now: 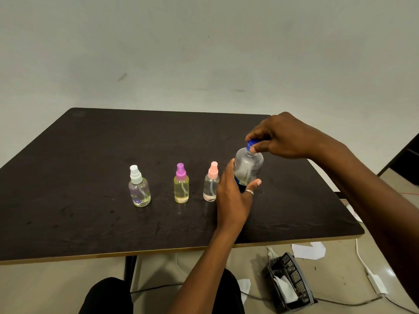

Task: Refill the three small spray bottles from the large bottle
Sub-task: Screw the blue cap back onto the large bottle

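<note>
Three small spray bottles stand in a row on the dark table [90, 177]: a white-capped one [138, 186] at left, a purple-capped yellowish one [181, 184] in the middle, a pink-capped clear one [211, 182] at right. Just right of the pink one stands the large clear bottle [248, 165] with a blue cap [251, 144]. My left hand [233, 196] wraps around the large bottle's lower body. My right hand [283, 137] pinches the blue cap from above with its fingertips.
The table's front edge runs across the lower view, its right edge close to the large bottle. On the floor at right lie a black mesh basket [290, 282], scraps of white paper [308, 250] and a white cable [362, 264]. My knees show below the table.
</note>
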